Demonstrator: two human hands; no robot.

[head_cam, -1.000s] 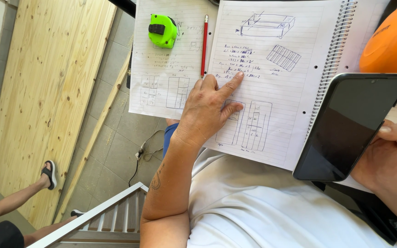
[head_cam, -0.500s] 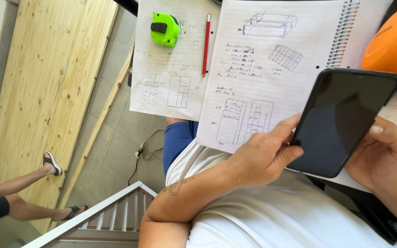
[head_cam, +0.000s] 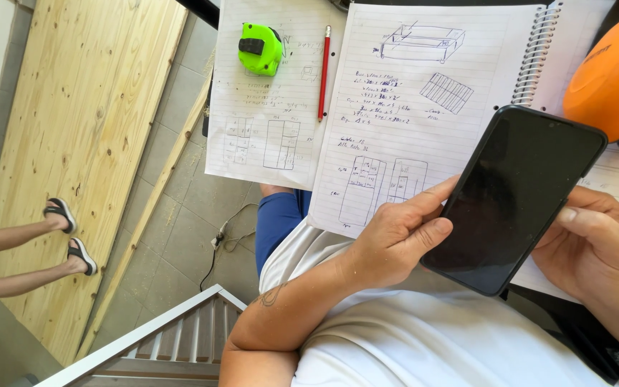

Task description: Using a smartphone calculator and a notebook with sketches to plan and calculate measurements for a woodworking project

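Phone (head_cam: 514, 197) first: you hold a black one with a dark screen in both hands, tilted, above the lower right part of the open spiral notebook (head_cam: 424, 107). Your left hand (head_cam: 399, 236) is closed on the phone's left edge, thumb lying along that edge and fingers curled behind it. Your right hand (head_cam: 596, 247) grips the right edge, thumb pressed against the side and the other fingers hidden behind the phone. The notebook page under your hands is lined and carries pen sketches of a box shape, a slatted panel and two upright rectangles, with rows of handwritten notes between them. A loose sheet (head_cam: 266, 100) lies just left of the notebook, its edge tucked under it, with more small sketches. On that sheet a bright green tape measure (head_cam: 259, 49) sits near the top, and a red pencil (head_cam: 323, 72) lies just right of it, pointing down the page along the notebook's edge. An orange rounded thing (head_cam: 614, 72) shows at the upper right, over the notebook's spiral side; you cannot tell what it is. Off to the left, a pale wooden board (head_cam: 73, 143) rests on the tiled floor (head_cam: 180, 236), and another person's legs in dark sandals (head_cam: 69, 233) reach onto it. A white slatted frame (head_cam: 159, 344) shows at the bottom, below your left arm.
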